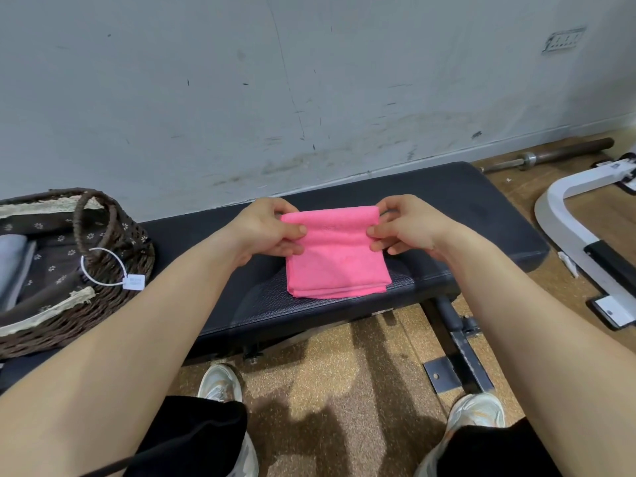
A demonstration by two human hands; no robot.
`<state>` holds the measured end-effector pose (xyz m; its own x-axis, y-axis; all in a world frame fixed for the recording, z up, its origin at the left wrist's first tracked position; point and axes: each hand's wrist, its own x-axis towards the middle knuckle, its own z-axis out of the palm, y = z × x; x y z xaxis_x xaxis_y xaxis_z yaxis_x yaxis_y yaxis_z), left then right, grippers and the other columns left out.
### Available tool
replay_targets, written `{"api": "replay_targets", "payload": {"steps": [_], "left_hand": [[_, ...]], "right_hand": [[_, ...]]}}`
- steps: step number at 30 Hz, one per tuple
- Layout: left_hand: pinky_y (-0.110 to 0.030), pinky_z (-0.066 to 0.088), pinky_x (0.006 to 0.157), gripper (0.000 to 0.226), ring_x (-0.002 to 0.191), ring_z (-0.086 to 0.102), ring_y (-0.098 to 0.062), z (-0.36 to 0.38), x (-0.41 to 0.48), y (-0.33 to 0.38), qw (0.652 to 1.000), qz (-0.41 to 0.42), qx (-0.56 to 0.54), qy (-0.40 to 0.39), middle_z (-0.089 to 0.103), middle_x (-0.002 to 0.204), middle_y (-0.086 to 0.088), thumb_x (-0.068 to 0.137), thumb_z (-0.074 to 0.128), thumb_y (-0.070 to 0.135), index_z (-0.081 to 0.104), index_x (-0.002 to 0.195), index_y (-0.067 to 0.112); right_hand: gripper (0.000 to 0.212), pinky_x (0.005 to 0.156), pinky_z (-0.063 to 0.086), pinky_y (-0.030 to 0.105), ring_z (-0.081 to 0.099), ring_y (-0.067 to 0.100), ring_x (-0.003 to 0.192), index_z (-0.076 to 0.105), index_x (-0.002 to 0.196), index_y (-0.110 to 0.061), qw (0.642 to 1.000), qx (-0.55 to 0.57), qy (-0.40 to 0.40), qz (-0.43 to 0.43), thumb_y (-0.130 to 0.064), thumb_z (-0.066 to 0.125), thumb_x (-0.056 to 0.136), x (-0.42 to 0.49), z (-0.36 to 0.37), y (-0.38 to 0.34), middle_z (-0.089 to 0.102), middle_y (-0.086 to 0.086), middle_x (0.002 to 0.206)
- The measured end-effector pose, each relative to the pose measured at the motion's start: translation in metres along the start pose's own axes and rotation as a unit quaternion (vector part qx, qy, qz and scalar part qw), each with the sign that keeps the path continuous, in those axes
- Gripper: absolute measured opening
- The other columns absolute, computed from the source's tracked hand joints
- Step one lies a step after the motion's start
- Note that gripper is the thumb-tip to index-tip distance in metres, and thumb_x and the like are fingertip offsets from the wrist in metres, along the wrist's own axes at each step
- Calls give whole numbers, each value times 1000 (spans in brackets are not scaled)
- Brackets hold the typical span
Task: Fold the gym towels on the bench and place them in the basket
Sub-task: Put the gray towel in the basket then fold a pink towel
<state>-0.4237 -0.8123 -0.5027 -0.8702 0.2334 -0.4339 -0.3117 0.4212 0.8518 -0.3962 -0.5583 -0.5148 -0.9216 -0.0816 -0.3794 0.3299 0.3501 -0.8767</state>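
Pinching the far fold of a bright pink cloth towel (339, 259), both hands work from opposite sides. The left hand (265, 228) grips the left corner and the right hand (406, 228) grips the right corner, each with its thumb on top. The towel's far part is lifted. Its near layered edges lie flat and stacked on the black padded desk (464, 208), close to the front rim.

Bare padding runs from the towel to the desk's rounded right end, and a narrower strip separates the towel from the brown wicker basket (113, 290) at the left end. A folded grey towel (12, 263) lies inside the basket. A white tag (134, 281) hangs from its handle. A white metal frame (568, 215) stands on the floor to the right.
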Motion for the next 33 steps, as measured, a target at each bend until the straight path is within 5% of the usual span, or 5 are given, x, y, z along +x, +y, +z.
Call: {"api": "replay_targets", "payload": {"steps": [9,14,20,26,33], "left_hand": [[-25,57,65,15,86,74,-18,-3,-26,-8,993,76,88,-8,73,101,-13,87,73,7,63,97,13],[-41,60,82,17,83,67,-16,0,-36,-13,978,130,163,8,70,96,-4,79,80,7,67,89,12],[-42,56,87,24,83,71,-21,6,-44,-23,966,150,212,3,65,115,1,73,83,8,65,78,23],[-39,48,94,26,105,59,-10,13,-47,-35,927,201,315,6,58,119,12,70,81,15,64,76,34],[-31,45,93,27,113,52,-6,18,-51,-44,893,232,385,4,48,133,18,77,74,21,56,79,41]], "right_hand": [[20,81,62,33,73,25,89,63,107,-2,999,35,-27,-28,6,68,89,-11,-3,9,71,16,94],[21,87,60,36,73,26,98,63,109,2,998,33,-30,-43,9,65,90,-21,-4,14,72,16,109],[16,83,54,15,70,11,103,69,100,-4,995,-46,-19,-90,2,72,86,-31,-8,29,74,2,111],[27,100,49,23,63,4,117,71,90,-10,989,-104,-39,-93,14,60,84,-35,-9,40,68,3,123],[40,74,51,35,62,18,88,65,73,-23,901,-404,110,-112,-54,49,93,-46,17,5,68,-5,88]]}}
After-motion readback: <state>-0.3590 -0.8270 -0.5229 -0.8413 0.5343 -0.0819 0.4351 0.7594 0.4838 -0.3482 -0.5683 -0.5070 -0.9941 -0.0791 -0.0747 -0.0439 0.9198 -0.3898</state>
